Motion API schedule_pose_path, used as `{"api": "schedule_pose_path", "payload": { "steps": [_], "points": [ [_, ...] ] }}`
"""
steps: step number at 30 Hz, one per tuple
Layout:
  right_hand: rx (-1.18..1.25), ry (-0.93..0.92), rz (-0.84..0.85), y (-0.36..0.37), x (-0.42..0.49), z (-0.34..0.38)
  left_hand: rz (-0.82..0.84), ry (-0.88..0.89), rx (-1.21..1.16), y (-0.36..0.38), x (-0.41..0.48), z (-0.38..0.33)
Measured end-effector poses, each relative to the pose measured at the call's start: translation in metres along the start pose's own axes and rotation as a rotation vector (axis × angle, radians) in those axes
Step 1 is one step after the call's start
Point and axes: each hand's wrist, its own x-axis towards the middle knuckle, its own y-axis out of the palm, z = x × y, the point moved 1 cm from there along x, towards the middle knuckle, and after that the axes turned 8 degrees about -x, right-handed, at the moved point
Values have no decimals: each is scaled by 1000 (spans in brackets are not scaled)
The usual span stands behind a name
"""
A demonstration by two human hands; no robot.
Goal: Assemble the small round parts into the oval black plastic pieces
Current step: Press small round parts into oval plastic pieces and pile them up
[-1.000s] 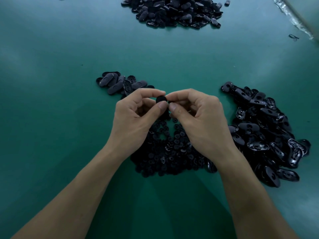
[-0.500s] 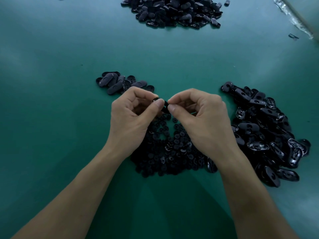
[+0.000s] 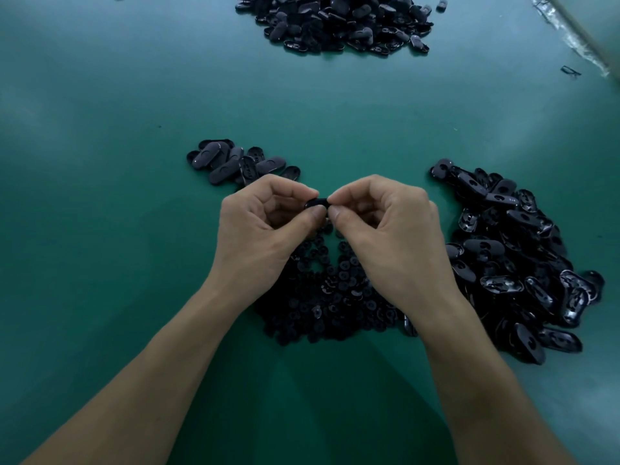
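Observation:
Both hands meet above the middle of the green table. My left hand [image 3: 265, 226] and my right hand [image 3: 385, 223] each pinch an end of one oval black piece [image 3: 317, 204] between thumb and forefinger. Whether a round part sits in it is hidden by the fingertips. Beneath the hands lies a heap of small round parts [image 3: 328, 290]. A pile of oval black pieces [image 3: 523, 256] lies to the right, many with the hollow side up.
A small group of oval pieces [image 3: 235, 162] lies just beyond my left hand. A larger heap of black pieces [image 3: 339, 21] sits at the far edge. A strip of clear plastic [image 3: 567, 31] runs along the far right corner.
The hands have stayed together over the round parts. The piece between the fingertips has turned and now shows a little more between the thumbs.

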Motion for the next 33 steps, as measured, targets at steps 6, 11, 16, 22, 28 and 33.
{"api": "schedule_pose_path", "payload": {
  "steps": [6, 11, 16, 22, 28, 33],
  "points": [
    [-4, 12, 10, 1, 0, -1, 5, -3, 18, 0, 0, -1],
    [-2, 35, -1, 2, -1, -1, -1, -4, 30, 0, 0, -1],
    [-11, 40, 4, 2, -1, -1, -5, 4, 39, 0, -1, -2],
    [-34, 49, -6, 2, -1, -1, 9, -18, 65, 0, 0, -2],
    [-68, 52, -6, 5, -4, 4, 19, -29, 98, -1, 0, -3],
    [-140, 16, 51, 0, -5, 9, 19, -22, 85, -1, -1, -4]
  ]
}}
